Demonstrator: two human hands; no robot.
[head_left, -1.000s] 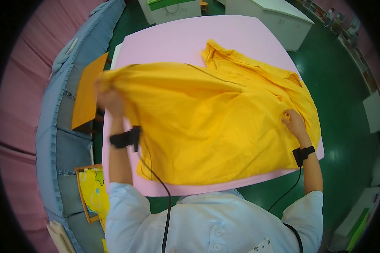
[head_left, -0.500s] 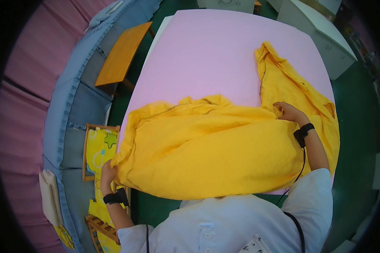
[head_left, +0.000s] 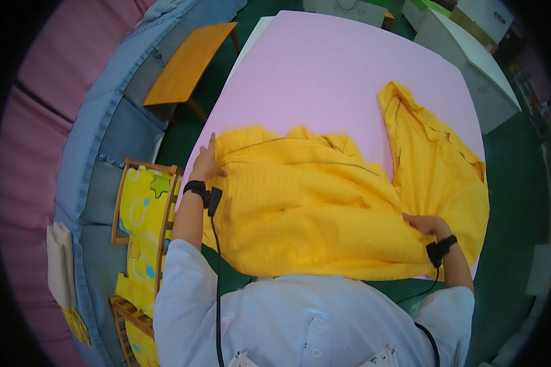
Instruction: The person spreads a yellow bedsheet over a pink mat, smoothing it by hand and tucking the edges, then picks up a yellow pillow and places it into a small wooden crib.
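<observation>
A large yellow cloth [head_left: 288, 214] with dark seam lines lies rumpled across the near part of the pink tabletop [head_left: 324, 67]. One section of it spreads up the right side to a pointed corner, leaving a gap of pink between the two parts. My left hand [head_left: 207, 160] rests at the cloth's left edge, index finger stretched away from me and thumb apart over the fabric. Lower right, my right hand [head_left: 430, 225] pinches a fold of the cloth, its fingertips partly hidden. The near edge of the cloth hangs against my front.
Left of the table stand an orange wooden table [head_left: 193, 64] and a small wooden bed [head_left: 119, 208] with yellow patterned bedding. White cabinets [head_left: 471, 67] are at the far right. Black cables run from both wrist straps.
My left hand has moved from the near left corner up along the cloth's left edge, opening out. My right hand has come nearer to me, drawing the fabric; the far edge has shifted.
</observation>
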